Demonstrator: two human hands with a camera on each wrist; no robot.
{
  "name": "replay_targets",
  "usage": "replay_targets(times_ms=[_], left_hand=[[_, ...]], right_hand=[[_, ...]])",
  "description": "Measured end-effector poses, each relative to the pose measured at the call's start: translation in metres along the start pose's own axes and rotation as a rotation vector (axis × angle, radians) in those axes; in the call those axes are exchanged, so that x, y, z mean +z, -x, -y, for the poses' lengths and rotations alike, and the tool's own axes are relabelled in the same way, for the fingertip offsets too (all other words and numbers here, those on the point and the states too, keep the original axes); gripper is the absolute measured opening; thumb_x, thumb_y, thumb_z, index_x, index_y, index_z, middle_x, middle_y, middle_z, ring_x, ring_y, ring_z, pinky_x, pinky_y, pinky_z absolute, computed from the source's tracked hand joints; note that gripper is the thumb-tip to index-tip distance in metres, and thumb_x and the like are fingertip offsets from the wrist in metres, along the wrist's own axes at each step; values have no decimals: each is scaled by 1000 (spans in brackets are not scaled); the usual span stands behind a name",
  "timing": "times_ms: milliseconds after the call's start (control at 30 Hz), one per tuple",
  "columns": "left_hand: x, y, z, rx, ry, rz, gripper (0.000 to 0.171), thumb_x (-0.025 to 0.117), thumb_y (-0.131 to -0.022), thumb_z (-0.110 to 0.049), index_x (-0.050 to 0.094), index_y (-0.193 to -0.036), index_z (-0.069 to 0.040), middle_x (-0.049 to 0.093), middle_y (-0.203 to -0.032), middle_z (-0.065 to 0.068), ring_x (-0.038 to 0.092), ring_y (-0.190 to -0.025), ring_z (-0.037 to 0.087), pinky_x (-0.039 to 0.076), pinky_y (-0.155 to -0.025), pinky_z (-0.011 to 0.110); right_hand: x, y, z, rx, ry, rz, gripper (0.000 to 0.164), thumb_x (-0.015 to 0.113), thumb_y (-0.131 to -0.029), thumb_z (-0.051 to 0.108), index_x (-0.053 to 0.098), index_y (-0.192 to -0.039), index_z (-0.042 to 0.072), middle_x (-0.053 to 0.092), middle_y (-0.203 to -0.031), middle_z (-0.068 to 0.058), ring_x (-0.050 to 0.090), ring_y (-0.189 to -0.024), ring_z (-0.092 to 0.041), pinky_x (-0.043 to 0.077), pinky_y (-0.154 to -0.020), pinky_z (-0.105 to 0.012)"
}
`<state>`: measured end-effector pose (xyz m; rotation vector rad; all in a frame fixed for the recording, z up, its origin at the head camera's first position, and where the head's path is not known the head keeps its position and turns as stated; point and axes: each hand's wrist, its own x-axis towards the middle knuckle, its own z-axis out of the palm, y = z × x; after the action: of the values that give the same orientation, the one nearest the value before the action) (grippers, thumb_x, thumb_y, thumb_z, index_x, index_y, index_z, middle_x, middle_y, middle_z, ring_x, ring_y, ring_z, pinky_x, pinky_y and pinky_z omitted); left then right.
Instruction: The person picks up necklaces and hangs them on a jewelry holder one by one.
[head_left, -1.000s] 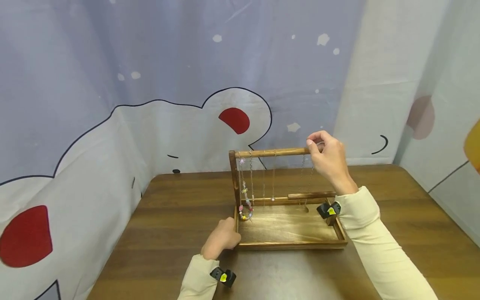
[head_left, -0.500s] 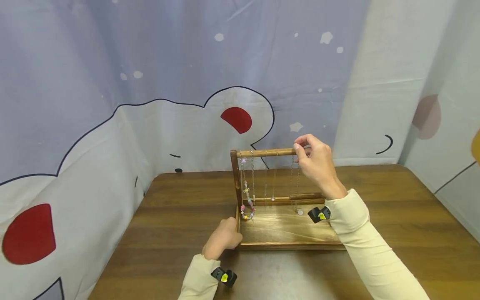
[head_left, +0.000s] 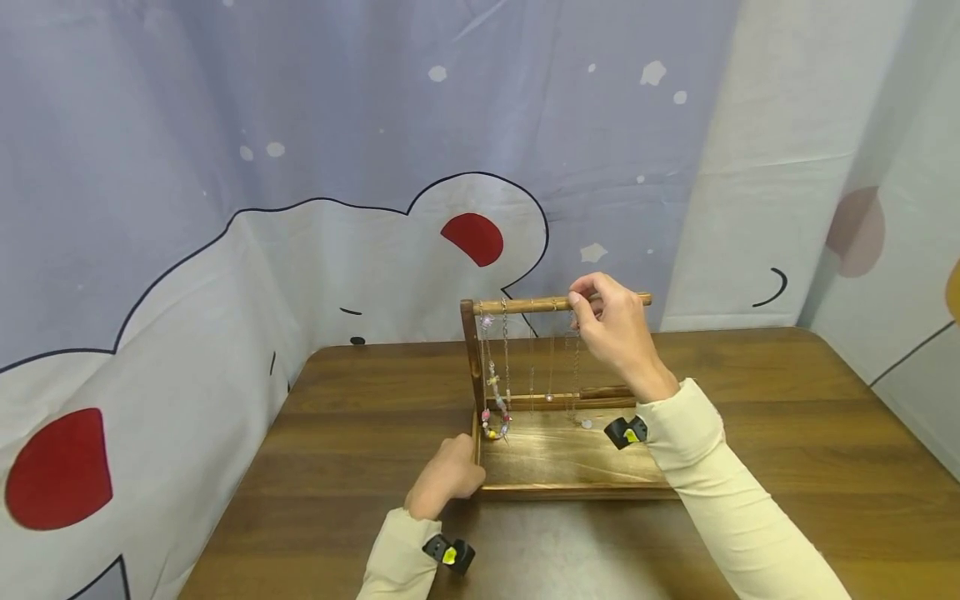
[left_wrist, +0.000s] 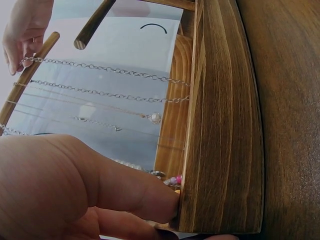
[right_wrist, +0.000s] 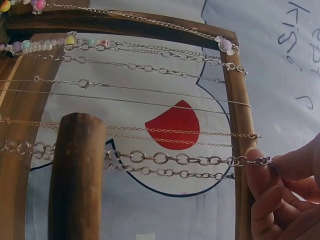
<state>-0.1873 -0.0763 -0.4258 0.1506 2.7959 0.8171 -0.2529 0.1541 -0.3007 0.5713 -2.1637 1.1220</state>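
Observation:
A wooden jewelry stand has a top bar over a shallow tray. My right hand is at the bar, finger and thumb pinching a thick silver chain necklace that loops over it. This necklace hangs down toward the tray, near a small round pendant. To its left hang a thin rose-gold chain, finer silver chains and a colorful beaded necklace. My left hand grips the tray's left wall by the front corner; the thumb lies against the wood and some fingers are hidden.
A dark upright post supports the bar's left end; its right end is free. A shorter wooden peg sits lower at the right of the stand. The brown table backs onto a printed curtain.
My right hand has slid the silver chain necklace leftward along the bar, uncovering the bar's right end. The pendant below has swung left too. My left hand has kept its hold on the tray.

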Motion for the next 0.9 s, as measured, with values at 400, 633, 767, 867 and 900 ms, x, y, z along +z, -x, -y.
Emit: replay_targets(times_ms=[400,633,767,867,900], left_hand=[[0,1,0,12,-1,-10,6,50,-66,2,53,-70,0,49,-66,11,45,-53,21,36,-43,29],[1,2,0,24,11,-15,6,49,-66,2,53,-69,-2,50,-63,9,46,-49,19,36,-41,28],[1,3,0,25,14,-15,6,49,-66,2,52,-68,-2,52,-61,9,48,-48,19,37,-41,28],[1,3,0,28,14,-17,6,48,-66,2,52,-68,-2,52,-59,8,48,-46,18,37,-41,28],[1,3,0,28,14,-15,6,48,-66,3,52,-68,-2,52,-59,8,48,-46,18,38,-41,28]], right_hand=[[-2,8,-2,4,65,-19,7,58,-85,7,62,-90,4,62,-78,-4,60,-63,-13,48,-58,-27],[-7,14,-4,6,74,-22,7,59,-84,7,64,-88,4,64,-78,-4,62,-67,-14,52,-62,-27],[-10,22,-8,28,55,-19,7,57,-85,9,63,-88,7,63,-78,-2,62,-67,-12,51,-63,-24],[-16,30,-10,51,43,-7,7,57,-86,11,63,-89,9,62,-78,-1,60,-67,-10,50,-63,-21],[-19,33,-11,60,40,-6,7,57,-86,11,63,-89,9,62,-78,0,60,-66,-9,49,-62,-20]])
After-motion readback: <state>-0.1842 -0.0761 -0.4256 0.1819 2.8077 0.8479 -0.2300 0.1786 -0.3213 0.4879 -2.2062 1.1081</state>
